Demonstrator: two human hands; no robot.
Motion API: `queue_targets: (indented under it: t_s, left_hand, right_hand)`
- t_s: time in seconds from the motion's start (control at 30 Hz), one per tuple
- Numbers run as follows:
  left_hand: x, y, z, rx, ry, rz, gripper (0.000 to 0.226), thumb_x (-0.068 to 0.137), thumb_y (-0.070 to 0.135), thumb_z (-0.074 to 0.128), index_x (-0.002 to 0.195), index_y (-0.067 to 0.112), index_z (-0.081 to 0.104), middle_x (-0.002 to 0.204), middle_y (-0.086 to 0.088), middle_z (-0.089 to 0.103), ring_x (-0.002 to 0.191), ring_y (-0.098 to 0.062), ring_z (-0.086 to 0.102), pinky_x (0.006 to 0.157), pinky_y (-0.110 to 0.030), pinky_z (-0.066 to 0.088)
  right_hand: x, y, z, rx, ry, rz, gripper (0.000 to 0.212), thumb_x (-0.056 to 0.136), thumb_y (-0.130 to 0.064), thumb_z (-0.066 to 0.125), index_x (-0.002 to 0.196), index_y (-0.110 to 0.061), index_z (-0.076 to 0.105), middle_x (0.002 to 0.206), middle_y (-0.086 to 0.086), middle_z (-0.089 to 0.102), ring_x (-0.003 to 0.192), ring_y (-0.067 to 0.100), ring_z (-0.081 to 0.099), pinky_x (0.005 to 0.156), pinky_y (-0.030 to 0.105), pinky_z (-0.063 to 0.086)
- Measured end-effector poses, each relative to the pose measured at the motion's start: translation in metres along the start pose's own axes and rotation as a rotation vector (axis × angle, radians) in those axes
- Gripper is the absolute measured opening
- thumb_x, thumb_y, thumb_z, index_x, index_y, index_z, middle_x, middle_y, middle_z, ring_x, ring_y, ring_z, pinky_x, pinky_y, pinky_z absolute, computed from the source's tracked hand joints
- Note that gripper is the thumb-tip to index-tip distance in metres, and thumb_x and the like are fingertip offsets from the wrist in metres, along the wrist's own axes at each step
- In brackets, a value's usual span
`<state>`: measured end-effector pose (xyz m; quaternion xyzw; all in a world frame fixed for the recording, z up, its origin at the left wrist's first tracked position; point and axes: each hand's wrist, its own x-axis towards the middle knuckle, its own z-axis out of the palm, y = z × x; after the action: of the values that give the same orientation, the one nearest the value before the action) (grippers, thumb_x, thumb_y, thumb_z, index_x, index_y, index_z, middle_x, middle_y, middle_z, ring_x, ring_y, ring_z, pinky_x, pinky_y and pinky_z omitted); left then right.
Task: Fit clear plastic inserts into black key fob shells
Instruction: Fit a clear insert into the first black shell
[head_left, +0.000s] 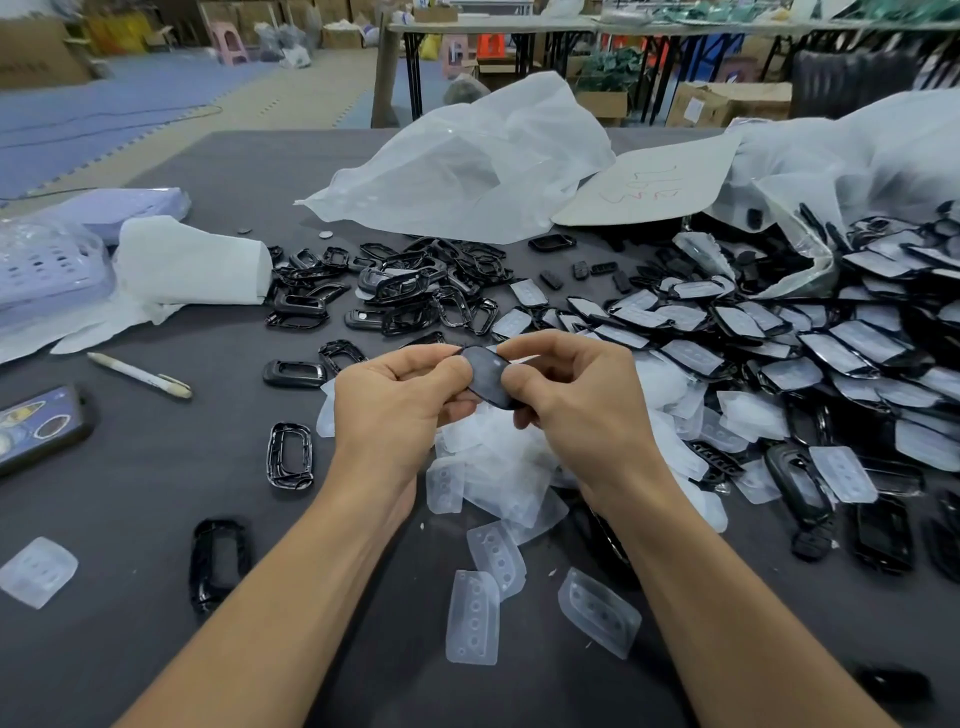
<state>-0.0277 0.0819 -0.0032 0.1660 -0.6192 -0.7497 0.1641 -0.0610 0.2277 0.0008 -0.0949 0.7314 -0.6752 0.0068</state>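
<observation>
Clear inserts (472, 618), each with a row of dimples, lie on the worktop (130, 519) between your forearms. Just past them, your left hand (395, 400) and right hand (576, 395) both pinch one black, rounded shell (488, 376), thumbs on its face. More shells (395, 291) lie scattered beyond.

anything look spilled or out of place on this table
Nothing looks damaged. Assembled fobs spill from the open clear bag at the right. One clear insert lies alone near the left edge, apart from the insert pile in the middle. A pen and a phone lie among the parts at the left.
</observation>
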Motion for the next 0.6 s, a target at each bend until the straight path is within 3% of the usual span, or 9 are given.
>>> queue_targets:
  t_s: [0.1,0.2,0.3,0.47,0.6]
  left_hand:
    - [0.0011,0.0008,-0.0028,0.172,-0.104,0.047,0.022,0.081,-0.007,0.073,0.082,0.013,0.082,0.070,-0.013,0.077,0.057,-0.015,0.068,0.057,-0.021,0.057]
    - [-0.0002,0.0015,-0.0037,0.282,-0.161,0.081,0.022,0.081,-0.002,0.075,0.081,0.018,0.083,0.070,-0.012,0.077,0.057,-0.014,0.068,0.055,-0.020,0.055]
    - [-0.0012,0.0012,-0.0022,0.246,-0.123,0.080,0.020,0.082,-0.003,0.078,0.077,0.016,0.082,0.068,-0.011,0.077,0.052,-0.015,0.067,0.050,-0.020,0.053]
    - [-0.0038,0.0013,-0.0001,0.211,-0.074,0.091,0.027,0.082,-0.003,0.082,0.069,0.020,0.082,0.067,-0.009,0.077,0.050,-0.017,0.070,0.049,-0.020,0.054]
    - [-0.0026,0.0022,-0.0010,0.236,-0.051,0.109,0.034,0.081,-0.002,0.083,0.067,0.029,0.083,0.065,-0.007,0.077,0.051,-0.017,0.070,0.050,-0.021,0.055]
  right_hand:
    - [0.0016,0.0011,0.0001,-0.052,0.036,-0.065,0.026,0.086,0.004,0.066,0.080,-0.018,0.078,0.071,0.002,0.075,0.057,0.011,0.062,0.060,0.028,0.051]
    - [0.0035,0.0012,-0.0017,-0.083,0.010,-0.087,0.031,0.087,0.008,0.062,0.078,-0.017,0.079,0.074,0.002,0.076,0.069,0.018,0.071,0.063,0.026,0.052]
    - [0.0041,0.0018,-0.0036,-0.049,0.011,-0.061,0.036,0.087,0.010,0.058,0.078,-0.018,0.080,0.073,0.004,0.076,0.064,0.009,0.065,0.061,0.022,0.049]
    - [0.0012,0.0028,-0.0015,-0.031,0.023,-0.065,0.016,0.085,-0.004,0.072,0.082,-0.019,0.077,0.069,0.003,0.074,0.056,0.015,0.063,0.056,0.027,0.052]
    - [0.0018,0.0045,0.0012,-0.045,0.003,-0.056,0.021,0.088,0.003,0.067,0.085,-0.015,0.076,0.066,0.005,0.072,0.054,0.017,0.065,0.056,0.026,0.049]
